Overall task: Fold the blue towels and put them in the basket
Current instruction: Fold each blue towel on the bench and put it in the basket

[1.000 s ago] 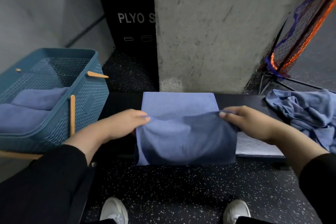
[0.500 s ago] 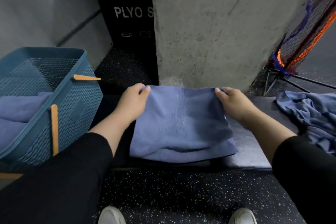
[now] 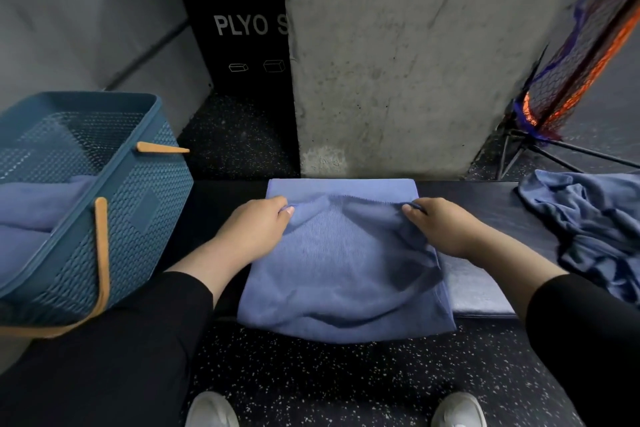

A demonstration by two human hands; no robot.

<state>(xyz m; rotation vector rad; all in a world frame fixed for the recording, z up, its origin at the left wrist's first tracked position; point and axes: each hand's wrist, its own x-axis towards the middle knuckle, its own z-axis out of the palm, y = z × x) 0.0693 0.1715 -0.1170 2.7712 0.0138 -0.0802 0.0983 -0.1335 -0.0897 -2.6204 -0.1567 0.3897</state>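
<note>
The basket (image 3: 114, 204) stands left of the blue towel (image 3: 346, 270) (folded towels already lie inside it). The towel lies on the dark table (image 3: 485, 204), its near edge hanging over the front. The left hand (image 3: 254, 230) pinches the towel's upper layer at its left corner; the right hand (image 3: 441, 227) pinches the right corner likewise. Right of the towel lies a crumpled towel pile (image 3: 588, 229).
</note>
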